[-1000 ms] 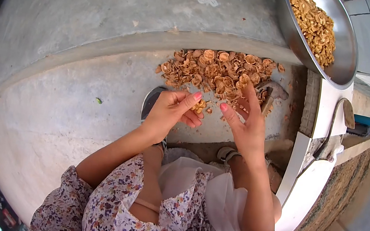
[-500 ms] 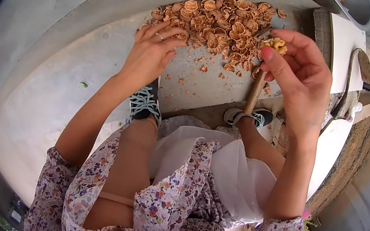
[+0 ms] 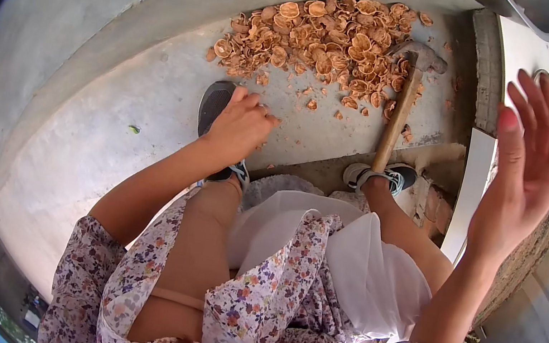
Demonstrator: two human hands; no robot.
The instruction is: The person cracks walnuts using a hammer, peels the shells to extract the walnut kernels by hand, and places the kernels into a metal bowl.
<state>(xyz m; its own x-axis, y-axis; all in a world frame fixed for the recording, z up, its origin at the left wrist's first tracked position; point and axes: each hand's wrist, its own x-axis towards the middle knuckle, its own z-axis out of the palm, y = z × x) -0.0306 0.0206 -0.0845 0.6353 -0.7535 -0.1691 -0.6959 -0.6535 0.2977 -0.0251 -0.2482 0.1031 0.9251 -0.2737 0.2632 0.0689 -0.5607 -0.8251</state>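
After it pinched walnut, the right grip [image 3: 527, 170] spreads.

Far side, middle, there's the shell heap [image 3: 326, 38], spread over the floor [image 3: 89, 148]! At its right end lies the hammer [image 3: 404, 102], head far, handle running near toward the right shoe [image 3: 401, 180]. Near left of the heap, the left hand [image 3: 242, 126] is over the left shoe [image 3: 214, 105]. Out right, past the hammer, the right hand [image 3: 526, 163]; far right corner, the bowl [image 3: 548, 21], at the far end of the ledge [image 3: 523, 52].

Concrete floor [image 3: 316, 138], heaped walnut shells [image 3: 326, 38], hammer [image 3: 401, 109]
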